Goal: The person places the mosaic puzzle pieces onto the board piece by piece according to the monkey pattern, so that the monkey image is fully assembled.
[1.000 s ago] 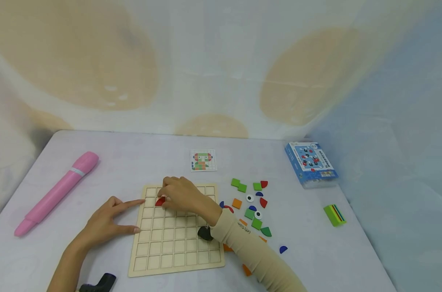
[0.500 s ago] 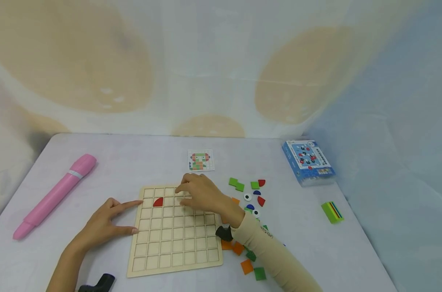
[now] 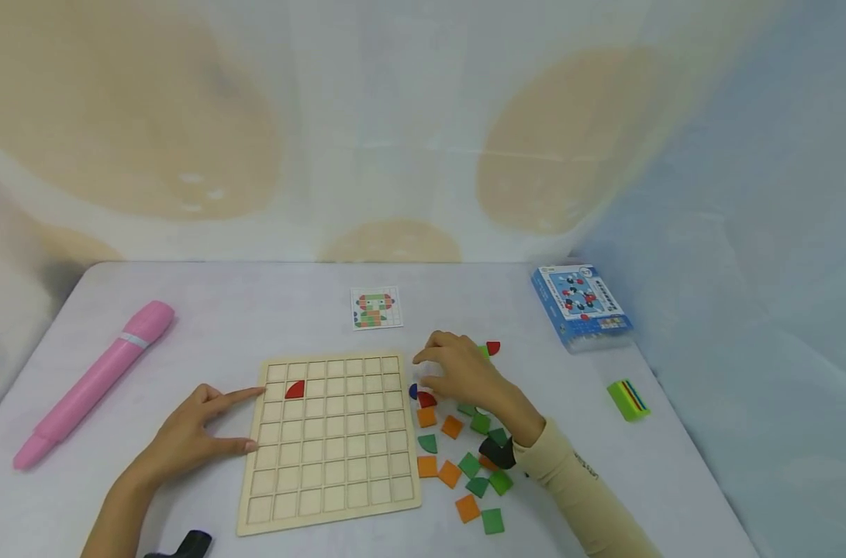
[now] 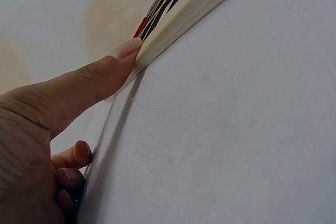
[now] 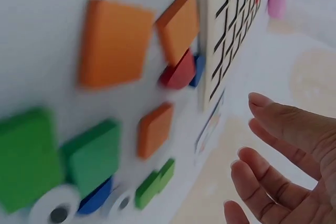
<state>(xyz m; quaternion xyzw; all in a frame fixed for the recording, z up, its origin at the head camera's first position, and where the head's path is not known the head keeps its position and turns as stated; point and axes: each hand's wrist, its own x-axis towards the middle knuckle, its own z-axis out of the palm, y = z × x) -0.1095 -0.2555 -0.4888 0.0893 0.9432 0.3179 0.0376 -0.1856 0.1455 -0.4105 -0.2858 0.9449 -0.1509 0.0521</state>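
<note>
The gridded wooden board [image 3: 335, 449] is holding one red quarter-circle [image 3: 295, 390] in a cell near its far left corner. The left hand [image 3: 188, 432] is touching the board's left edge, thumb and index finger outstretched; the right hand [image 3: 467, 376] (fingers loosely bent, grasping nothing) is hovering near loose coloured pieces [image 3: 450, 473].

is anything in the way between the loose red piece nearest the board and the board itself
Yes: a small blue piece sits between the red piece and the right edge of the board; nothing else shows there.
</note>
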